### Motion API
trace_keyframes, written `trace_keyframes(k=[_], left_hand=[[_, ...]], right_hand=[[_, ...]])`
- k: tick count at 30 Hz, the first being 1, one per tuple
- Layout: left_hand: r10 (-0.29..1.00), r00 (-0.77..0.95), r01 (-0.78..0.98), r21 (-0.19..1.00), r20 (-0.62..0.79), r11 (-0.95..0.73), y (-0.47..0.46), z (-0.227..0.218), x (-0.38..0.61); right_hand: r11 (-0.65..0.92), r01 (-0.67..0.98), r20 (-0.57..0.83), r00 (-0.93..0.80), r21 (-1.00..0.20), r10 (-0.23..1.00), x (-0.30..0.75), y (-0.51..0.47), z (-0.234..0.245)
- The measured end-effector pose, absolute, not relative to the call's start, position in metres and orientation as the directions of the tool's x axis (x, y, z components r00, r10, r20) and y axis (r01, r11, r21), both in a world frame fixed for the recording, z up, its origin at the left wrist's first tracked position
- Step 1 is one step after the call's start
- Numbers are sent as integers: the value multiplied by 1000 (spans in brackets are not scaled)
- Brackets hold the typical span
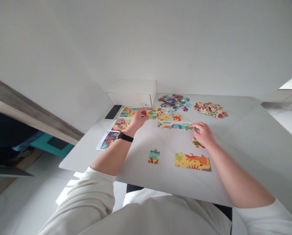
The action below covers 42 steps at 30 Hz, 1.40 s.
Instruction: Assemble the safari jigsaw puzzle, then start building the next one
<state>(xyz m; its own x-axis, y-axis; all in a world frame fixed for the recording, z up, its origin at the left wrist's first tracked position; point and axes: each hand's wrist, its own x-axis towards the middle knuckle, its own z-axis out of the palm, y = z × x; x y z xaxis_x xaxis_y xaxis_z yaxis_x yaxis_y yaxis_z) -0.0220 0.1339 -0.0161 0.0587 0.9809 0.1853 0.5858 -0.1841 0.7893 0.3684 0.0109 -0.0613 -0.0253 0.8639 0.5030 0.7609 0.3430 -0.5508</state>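
My left hand (139, 118), with a black watch on the wrist, is over the left side of the loose yellow jigsaw pieces (156, 112). Its fingers are pinched around a pale sliver that looks like the edge of a jigsaw piece. My right hand (203, 133) rests its outstretched fingertips on the right end of a joined puzzle strip (175, 125) with blue and green animals. Partly under that hand lies a green and red puzzle section (197, 143). Closer to me are a joined yellow section (193, 161) with orange animals and a small blue-green section (154, 157).
Behind stand a white box (131, 93), a purple-blue heap of pieces (174, 101) and a pinkish heap (211, 109). A picture sheet (109, 138) lies left, partly under my left arm, near a phone (113, 112). The white table (133, 166) meets the wall behind.
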Motion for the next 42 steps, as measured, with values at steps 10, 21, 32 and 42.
trace_keyframes(k=[10,21,32,42], left_hand=[[987,153,-99,994,53,-38,88,10,-6],[993,100,-352,931,-65,96,87,-17,-16],[985,160,-347,931,-58,111,91,-29,-11],[988,141,-137,989,67,-47,98,-43,-9]], right_hand=[[300,775,481,6,-557,877,374,11,-62],[248,777,461,60,-579,886,380,7,-62],[177,795,433,118,-581,893,385,7,-62],[198,786,462,122,-585,879,383,6,-63]])
